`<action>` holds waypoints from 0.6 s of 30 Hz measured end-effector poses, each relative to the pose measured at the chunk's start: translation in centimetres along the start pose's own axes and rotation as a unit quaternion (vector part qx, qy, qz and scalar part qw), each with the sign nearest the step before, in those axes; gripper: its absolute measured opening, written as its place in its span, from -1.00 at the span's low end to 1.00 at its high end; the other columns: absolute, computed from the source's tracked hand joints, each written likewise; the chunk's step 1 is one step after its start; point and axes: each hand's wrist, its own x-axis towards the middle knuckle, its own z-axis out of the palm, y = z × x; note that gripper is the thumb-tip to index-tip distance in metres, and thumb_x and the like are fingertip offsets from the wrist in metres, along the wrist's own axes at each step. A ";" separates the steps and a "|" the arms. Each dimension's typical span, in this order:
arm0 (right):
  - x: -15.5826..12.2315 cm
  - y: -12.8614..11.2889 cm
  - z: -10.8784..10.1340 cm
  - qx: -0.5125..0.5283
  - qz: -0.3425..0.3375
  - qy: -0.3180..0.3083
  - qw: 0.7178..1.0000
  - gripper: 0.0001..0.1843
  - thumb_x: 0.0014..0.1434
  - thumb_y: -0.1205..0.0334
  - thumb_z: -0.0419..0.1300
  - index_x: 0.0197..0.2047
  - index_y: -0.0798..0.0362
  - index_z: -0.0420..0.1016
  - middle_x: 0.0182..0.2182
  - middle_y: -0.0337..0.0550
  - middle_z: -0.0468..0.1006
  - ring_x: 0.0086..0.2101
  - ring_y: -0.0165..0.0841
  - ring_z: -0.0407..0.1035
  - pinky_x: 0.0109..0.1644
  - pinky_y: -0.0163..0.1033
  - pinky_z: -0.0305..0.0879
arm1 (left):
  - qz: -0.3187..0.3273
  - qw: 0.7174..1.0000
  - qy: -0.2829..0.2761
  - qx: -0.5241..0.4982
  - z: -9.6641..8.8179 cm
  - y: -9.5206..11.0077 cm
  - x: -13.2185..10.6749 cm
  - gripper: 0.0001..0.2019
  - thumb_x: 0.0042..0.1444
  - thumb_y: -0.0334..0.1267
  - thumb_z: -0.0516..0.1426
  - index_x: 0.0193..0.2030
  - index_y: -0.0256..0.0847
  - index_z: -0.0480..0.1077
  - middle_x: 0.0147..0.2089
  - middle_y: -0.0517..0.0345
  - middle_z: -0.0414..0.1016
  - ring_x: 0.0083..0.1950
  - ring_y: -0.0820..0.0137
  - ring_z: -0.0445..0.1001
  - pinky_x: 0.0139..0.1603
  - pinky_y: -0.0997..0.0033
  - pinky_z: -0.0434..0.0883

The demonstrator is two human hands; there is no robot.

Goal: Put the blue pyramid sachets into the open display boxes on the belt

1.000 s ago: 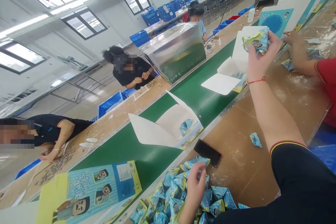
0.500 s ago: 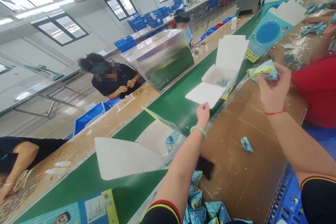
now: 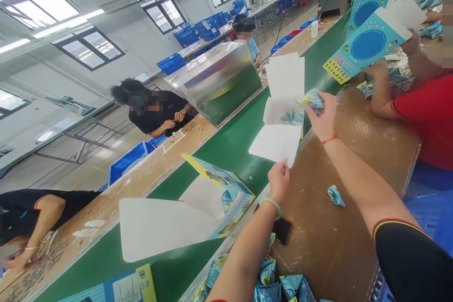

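My right hand (image 3: 324, 112) pinches a small blue and yellow packet (image 3: 311, 99) in the air beside an open cardboard box (image 3: 285, 75). More blue packets (image 3: 293, 116) lie inside that box, whose white flaps stand spread. My left hand (image 3: 279, 179) is closed on the lower corner of its near flap (image 3: 274, 144). Closer to me on the green conveyor belt (image 3: 226, 146), a second open box (image 3: 159, 222) holds a blue packet (image 3: 228, 199). A single packet (image 3: 335, 196) lies on the brown table (image 3: 318, 240), and a heap of packets (image 3: 267, 288) sits at the bottom.
A dark phone (image 3: 282, 230) lies near my left forearm. At right, a person in a red top (image 3: 424, 118) handles a blue box (image 3: 368, 45). A metal housing (image 3: 226, 80) spans the belt. Other people sit opposite, one in a dark shirt (image 3: 155, 108). A blue crate (image 3: 129, 163) stands beyond.
My right hand has carried the packet left, from over the table to the box's edge. The box's flaps have shifted slightly left, with my left hand still at the near flap.
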 end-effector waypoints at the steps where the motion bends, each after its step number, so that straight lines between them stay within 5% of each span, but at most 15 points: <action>1: 0.7 0.0 1.6 0.001 0.001 -0.009 1.000 -0.42 0.13 0.05 0.34 0.19 0.01 0.41 0.12 0.06 0.38 0.17 -0.09 0.32 0.18 0.05 0.45 | -0.024 0.999 0.015 -0.029 0.1 -0.1 -0.4 -0.70 0.24 -0.40 0.14 0.04 -0.21 0.61 -0.03 -0.05 0.68 -0.05 0.25 0.62 0.11 0.14 0.52; 6: 2.6 1.9 8.1 0.026 0.054 -0.105 0.993 -0.45 0.11 0.09 0.36 0.16 0.00 0.45 0.09 0.01 0.45 0.11 -0.14 0.37 0.22 0.01 0.40 | -0.204 0.955 0.059 -0.205 0.7 -1.5 -3.5 -0.73 0.15 -0.36 0.23 -0.02 -0.30 0.64 -0.09 -0.10 0.68 -0.13 0.27 0.61 0.04 0.24 0.52; 9: 1.9 4.1 10.1 0.015 0.115 -0.196 0.974 -0.52 0.06 0.10 0.37 0.05 0.03 0.50 -0.01 -0.04 0.51 0.04 -0.14 0.41 0.21 0.04 0.40 | -0.240 0.943 0.055 -0.225 0.5 -2.9 -5.4 -0.71 0.11 -0.30 0.26 -0.03 -0.32 0.64 -0.19 -0.06 0.67 -0.20 0.28 0.59 0.00 0.24 0.51; 13: 0.7 6.0 10.3 -0.096 0.116 -0.274 0.950 -0.47 0.06 0.15 0.36 0.11 0.07 0.51 0.06 0.05 0.52 0.15 -0.05 0.34 0.31 0.11 0.28 | -0.263 0.938 0.069 -0.217 -0.4 -4.6 -7.0 -0.71 0.10 -0.28 0.25 -0.06 -0.30 0.65 -0.17 -0.07 0.67 -0.17 0.25 0.59 0.02 0.21 0.51; 16: 0.2 5.8 9.2 -0.172 0.028 -0.359 0.917 -0.23 0.09 0.13 0.36 0.35 0.14 0.35 0.28 0.17 0.38 0.28 0.04 0.21 0.41 0.19 0.13 | -0.275 0.932 0.085 -0.222 -0.7 -5.3 -7.2 -0.72 0.08 -0.32 0.24 -0.07 -0.30 0.64 -0.12 -0.10 0.67 -0.14 0.24 0.60 0.05 0.19 0.50; 18: 0.0 5.2 7.9 -0.229 -0.033 -0.375 0.898 -0.31 0.19 0.14 0.29 0.36 0.12 0.37 0.35 0.18 0.32 0.34 0.09 0.12 0.44 0.27 0.02 | -0.280 0.928 0.103 -0.223 -0.7 -5.4 -7.1 -0.71 0.08 -0.36 0.20 -0.07 -0.30 0.64 -0.07 -0.11 0.67 -0.10 0.23 0.61 0.08 0.17 0.49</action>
